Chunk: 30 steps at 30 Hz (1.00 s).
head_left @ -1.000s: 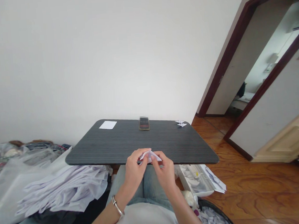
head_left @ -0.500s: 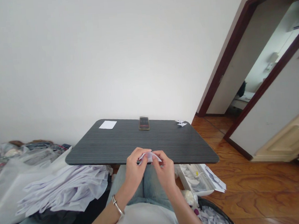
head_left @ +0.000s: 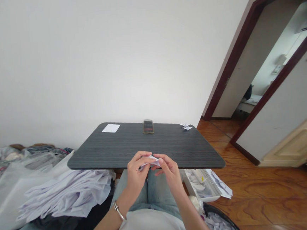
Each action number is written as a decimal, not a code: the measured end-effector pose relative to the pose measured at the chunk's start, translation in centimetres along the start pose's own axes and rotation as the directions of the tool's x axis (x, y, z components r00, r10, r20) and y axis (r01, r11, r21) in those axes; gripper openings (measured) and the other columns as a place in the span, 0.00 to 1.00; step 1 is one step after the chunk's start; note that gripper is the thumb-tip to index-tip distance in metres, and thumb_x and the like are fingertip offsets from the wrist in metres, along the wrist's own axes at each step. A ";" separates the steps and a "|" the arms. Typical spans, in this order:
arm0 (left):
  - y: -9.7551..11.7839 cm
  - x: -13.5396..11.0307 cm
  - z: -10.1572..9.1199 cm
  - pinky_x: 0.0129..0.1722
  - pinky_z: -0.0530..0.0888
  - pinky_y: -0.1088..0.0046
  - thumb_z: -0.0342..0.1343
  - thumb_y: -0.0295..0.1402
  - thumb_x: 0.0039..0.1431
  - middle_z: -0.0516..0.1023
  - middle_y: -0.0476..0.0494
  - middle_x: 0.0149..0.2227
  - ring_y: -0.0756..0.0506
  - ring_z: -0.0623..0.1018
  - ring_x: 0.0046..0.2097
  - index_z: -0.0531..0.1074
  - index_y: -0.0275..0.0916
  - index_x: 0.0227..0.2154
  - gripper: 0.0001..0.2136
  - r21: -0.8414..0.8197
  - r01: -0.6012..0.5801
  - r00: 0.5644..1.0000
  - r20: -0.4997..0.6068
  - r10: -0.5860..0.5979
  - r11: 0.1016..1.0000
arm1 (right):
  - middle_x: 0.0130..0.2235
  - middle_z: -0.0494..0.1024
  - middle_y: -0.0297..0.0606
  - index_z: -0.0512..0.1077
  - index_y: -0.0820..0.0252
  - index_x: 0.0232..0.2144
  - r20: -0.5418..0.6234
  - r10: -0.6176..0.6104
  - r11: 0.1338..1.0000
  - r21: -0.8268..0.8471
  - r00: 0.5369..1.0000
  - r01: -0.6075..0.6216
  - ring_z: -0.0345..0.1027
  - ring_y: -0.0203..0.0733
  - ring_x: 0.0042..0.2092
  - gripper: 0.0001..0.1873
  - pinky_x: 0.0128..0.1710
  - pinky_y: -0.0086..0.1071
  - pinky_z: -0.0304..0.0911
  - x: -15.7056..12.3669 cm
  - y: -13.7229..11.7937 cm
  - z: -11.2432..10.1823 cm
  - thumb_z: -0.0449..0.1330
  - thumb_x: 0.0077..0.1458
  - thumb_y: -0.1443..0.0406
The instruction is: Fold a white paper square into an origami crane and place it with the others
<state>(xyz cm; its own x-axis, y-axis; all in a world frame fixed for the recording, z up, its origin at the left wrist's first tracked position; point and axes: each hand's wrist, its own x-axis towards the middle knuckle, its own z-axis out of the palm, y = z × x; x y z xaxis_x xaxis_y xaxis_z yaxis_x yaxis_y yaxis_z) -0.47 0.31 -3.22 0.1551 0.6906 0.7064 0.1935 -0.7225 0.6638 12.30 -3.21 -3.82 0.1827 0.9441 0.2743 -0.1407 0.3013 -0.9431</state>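
Between my hands, above the near edge of the dark table, is a small piece of folded white paper. My left hand pinches its left side, fingers closed over the sheet. On the other side, my right hand grips the paper's right end between thumb and forefinger, its lower fingers curled beneath. My fingers cover much of the paper, so its full shape is hidden. Two small folded paper figures with pointed wings sit at the table's far right corner. A flat stack of white paper lies at the far left.
A dark, blurred rectangular device stands at the table's back edge. White cloth is heaped at left. Right of my legs are a white box of odds and ends and a dark-rimmed container full of paper pieces.
The paper has turned and tilted between my fingers. My left fingers now lie more across it, and my right thumb has shifted onto its right end.
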 end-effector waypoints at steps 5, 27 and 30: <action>0.5 0.2 -0.3 0.36 0.73 0.71 0.52 0.23 0.53 0.76 0.43 0.38 0.47 0.76 0.38 0.77 0.40 0.26 0.10 0.017 -0.055 0.998 0.004 0.055 0.998 | 0.35 0.80 0.40 0.74 0.57 0.40 0.066 0.076 0.994 0.079 0.995 -0.081 0.75 0.45 0.33 0.19 0.26 0.33 0.72 0.1 -0.5 -0.4 0.57 0.51 0.52; 0.4 -0.1 -0.4 0.43 0.71 0.69 0.53 0.30 0.55 0.76 0.42 0.39 0.45 0.75 0.42 0.68 0.39 0.37 0.06 -0.066 0.034 0.998 0.055 -0.031 0.997 | 0.37 0.81 0.37 0.77 0.57 0.39 -0.104 -0.073 0.995 -0.073 0.992 0.065 0.74 0.42 0.30 0.15 0.30 0.36 0.74 -0.4 -0.2 -0.4 0.63 0.46 0.61; 0.2 0.0 -0.3 0.42 0.72 0.70 0.54 0.30 0.55 0.76 0.42 0.39 0.45 0.76 0.42 0.70 0.39 0.38 0.08 -0.024 0.049 0.997 0.066 -0.048 0.998 | 0.38 0.80 0.37 0.77 0.56 0.39 -0.098 -0.095 0.990 -0.112 0.991 0.084 0.75 0.43 0.33 0.14 0.31 0.36 0.74 -0.4 -0.1 -0.5 0.63 0.47 0.62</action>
<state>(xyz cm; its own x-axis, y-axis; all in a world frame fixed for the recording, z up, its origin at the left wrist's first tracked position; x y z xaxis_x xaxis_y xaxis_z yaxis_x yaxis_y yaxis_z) -0.74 0.13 -3.00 0.2091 0.7250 0.6562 0.1772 -0.6881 0.7037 12.71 -3.71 -3.98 0.2893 0.8938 0.3427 -0.0156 0.3624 -0.9319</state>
